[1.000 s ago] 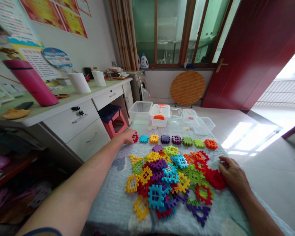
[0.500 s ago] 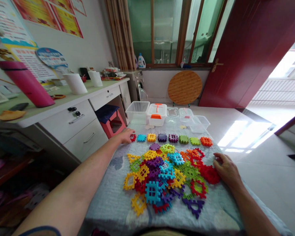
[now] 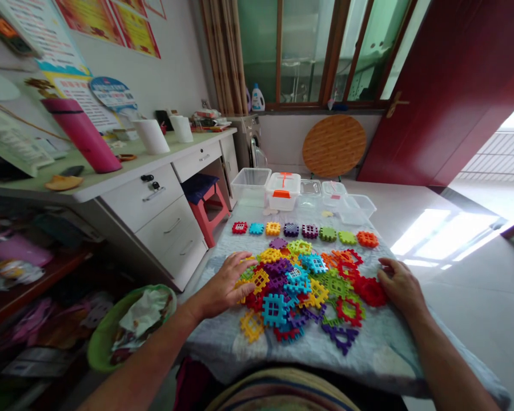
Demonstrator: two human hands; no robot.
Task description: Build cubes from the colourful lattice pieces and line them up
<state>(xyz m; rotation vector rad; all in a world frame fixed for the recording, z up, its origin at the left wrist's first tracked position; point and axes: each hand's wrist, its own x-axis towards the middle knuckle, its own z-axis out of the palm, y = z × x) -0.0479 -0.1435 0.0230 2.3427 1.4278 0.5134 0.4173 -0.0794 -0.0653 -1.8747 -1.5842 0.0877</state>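
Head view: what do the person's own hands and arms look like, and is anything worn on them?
The left hand and right hand are ungloved, with no ring or watch that I can make out. The left forearm and right forearm are bare; no sleeves or cables show. Striped clothing shows at the bottom edge.

window piece (image 3: pixel 274 310): blue | rightmost block (image 3: pixel 367 239): orange | cloth (image 3: pixel 381 355): pale blue, white-blotched | door (image 3: pixel 432 97): maroon
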